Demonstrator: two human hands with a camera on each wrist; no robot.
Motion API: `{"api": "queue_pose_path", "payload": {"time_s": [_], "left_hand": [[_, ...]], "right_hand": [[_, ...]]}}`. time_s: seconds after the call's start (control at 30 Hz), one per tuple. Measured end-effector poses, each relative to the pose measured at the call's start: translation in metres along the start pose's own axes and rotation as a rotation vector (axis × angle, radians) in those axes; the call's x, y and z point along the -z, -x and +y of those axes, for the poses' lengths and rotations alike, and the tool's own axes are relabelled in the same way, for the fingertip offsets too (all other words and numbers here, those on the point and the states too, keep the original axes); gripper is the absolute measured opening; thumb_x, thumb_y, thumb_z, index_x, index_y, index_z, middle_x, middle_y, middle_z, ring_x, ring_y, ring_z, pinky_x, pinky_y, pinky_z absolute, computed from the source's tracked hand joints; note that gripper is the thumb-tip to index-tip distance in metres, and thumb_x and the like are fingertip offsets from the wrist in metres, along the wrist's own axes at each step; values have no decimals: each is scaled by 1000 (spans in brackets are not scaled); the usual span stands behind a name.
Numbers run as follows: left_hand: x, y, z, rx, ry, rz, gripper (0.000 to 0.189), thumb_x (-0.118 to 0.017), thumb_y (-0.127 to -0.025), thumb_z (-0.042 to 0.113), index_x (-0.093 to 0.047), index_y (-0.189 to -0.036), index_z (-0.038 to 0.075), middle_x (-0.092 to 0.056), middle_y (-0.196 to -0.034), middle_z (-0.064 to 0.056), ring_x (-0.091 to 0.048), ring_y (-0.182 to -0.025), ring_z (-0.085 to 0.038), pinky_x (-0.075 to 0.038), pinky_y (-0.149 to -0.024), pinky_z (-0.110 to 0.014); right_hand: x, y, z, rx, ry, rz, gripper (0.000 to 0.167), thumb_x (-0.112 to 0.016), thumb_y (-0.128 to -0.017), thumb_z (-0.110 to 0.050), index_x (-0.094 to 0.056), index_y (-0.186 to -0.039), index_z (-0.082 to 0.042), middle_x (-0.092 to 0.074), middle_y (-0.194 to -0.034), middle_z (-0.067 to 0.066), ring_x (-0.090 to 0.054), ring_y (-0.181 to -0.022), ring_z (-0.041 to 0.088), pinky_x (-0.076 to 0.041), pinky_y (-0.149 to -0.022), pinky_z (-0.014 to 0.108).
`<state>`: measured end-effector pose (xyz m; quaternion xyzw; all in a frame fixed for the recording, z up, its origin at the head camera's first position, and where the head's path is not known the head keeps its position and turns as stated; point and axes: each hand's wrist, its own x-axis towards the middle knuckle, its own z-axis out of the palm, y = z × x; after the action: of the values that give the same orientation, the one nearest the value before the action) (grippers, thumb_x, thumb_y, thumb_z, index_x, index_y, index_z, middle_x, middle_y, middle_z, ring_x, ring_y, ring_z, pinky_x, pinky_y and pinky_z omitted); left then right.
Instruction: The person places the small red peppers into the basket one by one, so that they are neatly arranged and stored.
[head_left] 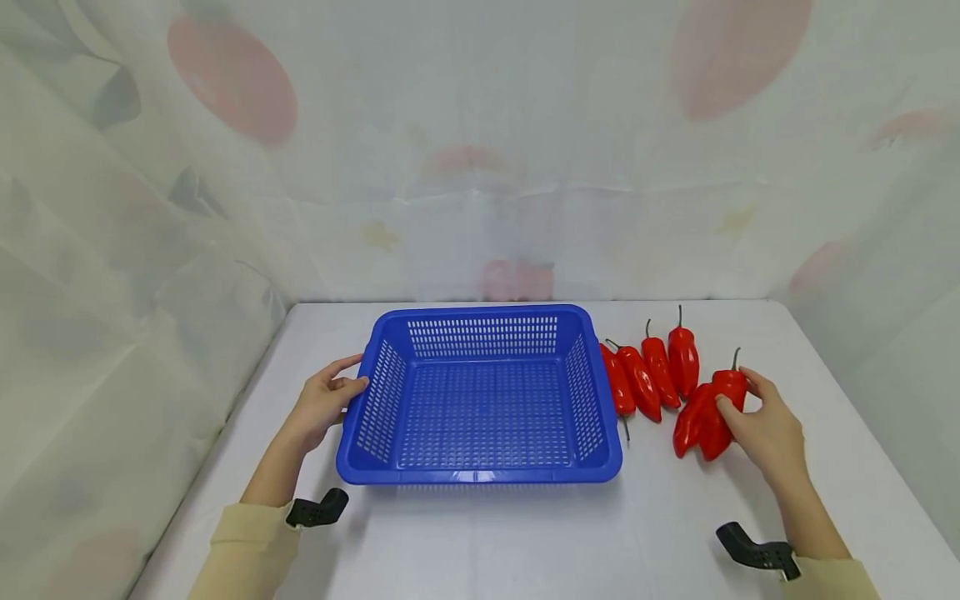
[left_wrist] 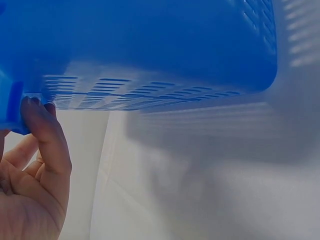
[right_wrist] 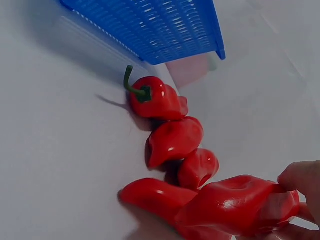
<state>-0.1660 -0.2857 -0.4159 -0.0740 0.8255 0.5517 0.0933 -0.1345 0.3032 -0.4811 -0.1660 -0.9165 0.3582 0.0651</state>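
At left centre, the left hand (head_left: 318,406) pinches the rim of the blue basket (head_left: 480,477) in mid-frame. Right of it, four red peppers (head_left: 642,383) lie in a row on the white table (head_left: 540,542). Further right, a fifth pepper (head_left: 690,421) lies beside the held pepper (head_left: 717,433), which the right hand (head_left: 772,433) grasps between thumb and fingers. Seemingly only the gripping is done: every visible pepper is outside the basket, five ungrasped.
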Motion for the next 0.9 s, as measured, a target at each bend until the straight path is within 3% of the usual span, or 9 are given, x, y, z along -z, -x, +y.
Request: {"api": "queue_pose_path", "payload": {"time_s": [0.13, 0.23, 0.37, 0.43, 0.63, 0.73, 0.9], "left_hand": [[0, 0, 0, 1, -1, -2, 58, -56, -92, 31, -32, -142, 16, -62, -96, -12, -65, -77, -17, -56, -70, -36], [0, -1, 0, 0, 1, 0, 58, -56, -92, 31, -32, -142, 15, -61, -96, -13, -65, -77, -17, -56, -70, -37], [0, -1, 0, -1, 4, 3, 59, -57, -91, 31, -32, -142, 15, -62, -97, -13, -65, -77, -17, -57, -69, -37], [0, -1, -1, -1, 4, 6, 59, -57, -91, 31, -32, -143, 15, -62, -97, -13, -65, -77, -17, -57, -69, -37], [0, -1, -2, 2, 8, 9, 60, -57, -91, 31, -32, -143, 15, -62, -97, -13, -65, -76, -17, -57, -68, -36], [-1, -1, -1, 6, 13, 4, 59, -57, -91, 30, -32, -143, 15, -62, -96, -13, -65, -76, -17, -57, -69, -37], [0, 0, 1, 6, 16, -5, 59, -57, -91, 29, -32, -143, 15, -62, -94, -11, -66, -76, -17, -57, -69, -37]], "right_hand": [[9, 8, -30, 22, -21, -12, 72, -56, -88, -35, -22, -146, -9, -37, -135, 31, -55, -94, 45, -55, -55, 44], [7, 4, -33, 30, -19, 0, 71, -58, -88, -34, -24, -146, -11, -37, -135, 30, -56, -91, 42, -55, -55, 46], [-3, -12, -18, 64, -40, 8, 74, -62, -85, -37, -25, -145, -15, -37, -136, 30, -57, -86, 39, -53, -47, 40], [-12, -23, -5, 87, -38, 13, 76, -63, -84, -41, -25, -146, -18, -38, -136, 27, -58, -84, 36, -52, -43, 32], [-40, -59, 35, 174, 36, 77, 76, -56, -83, -54, -20, -146, -30, -43, -135, 19, -58, -83, 30, -48, -42, 20], [-29, -54, 14, 189, 17, 39, 76, -56, -84, -52, -21, -147, -28, -43, -133, 23, -57, -84, 31, -53, -45, 29], [5, -19, -60, 155, -46, -41, 73, -61, -86, -37, -25, -145, -14, -41, -130, 30, -56, -88, 37, -54, -56, 48]]}}
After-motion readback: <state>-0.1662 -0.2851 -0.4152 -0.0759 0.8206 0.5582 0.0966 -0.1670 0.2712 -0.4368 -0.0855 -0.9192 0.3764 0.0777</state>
